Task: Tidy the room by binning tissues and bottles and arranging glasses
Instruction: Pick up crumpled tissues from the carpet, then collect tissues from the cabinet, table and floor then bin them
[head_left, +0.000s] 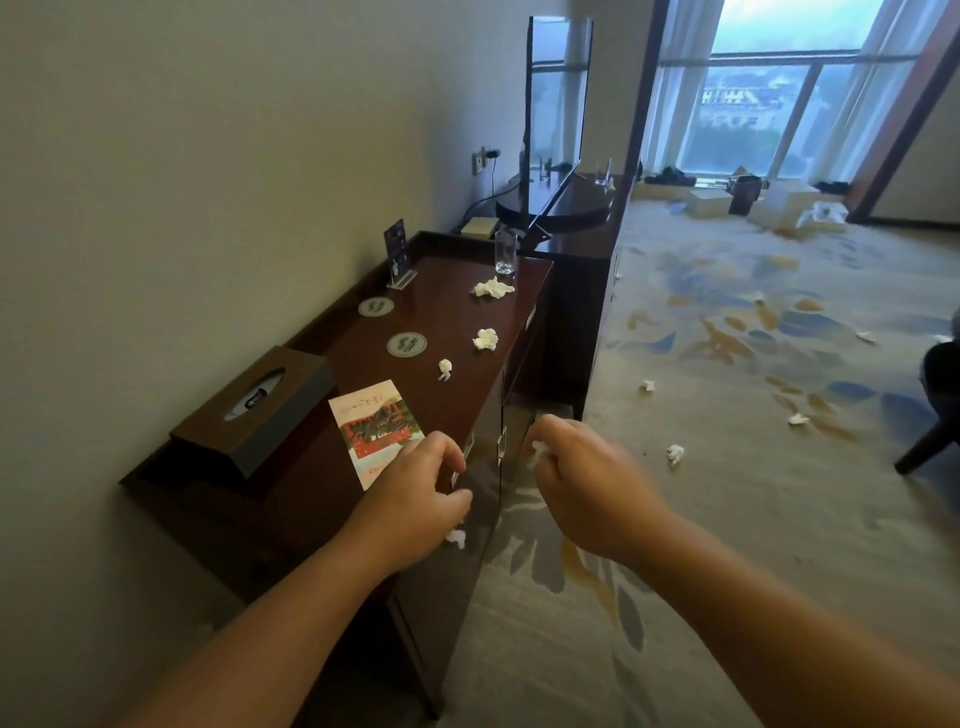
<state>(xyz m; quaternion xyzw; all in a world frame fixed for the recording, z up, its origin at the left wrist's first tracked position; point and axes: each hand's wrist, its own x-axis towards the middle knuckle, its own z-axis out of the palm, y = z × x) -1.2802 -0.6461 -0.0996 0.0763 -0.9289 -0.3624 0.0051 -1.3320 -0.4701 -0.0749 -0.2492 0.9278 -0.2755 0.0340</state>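
Three crumpled white tissues lie on the dark wooden cabinet: one near the glass, one at the front edge, a small one nearer me. A clear drinking glass stands upright at the cabinet's far end. My left hand hovers over the cabinet's near corner, fingers curled, with a scrap of tissue showing under it. My right hand is curled round a tissue in front of the cabinet. More tissues lie on the carpet.
A brown tissue box, a printed card, two round coasters and a small sign stand share the cabinet top. Beyond are a TV with more glasses, boxes by the window, and a dark chair at right.
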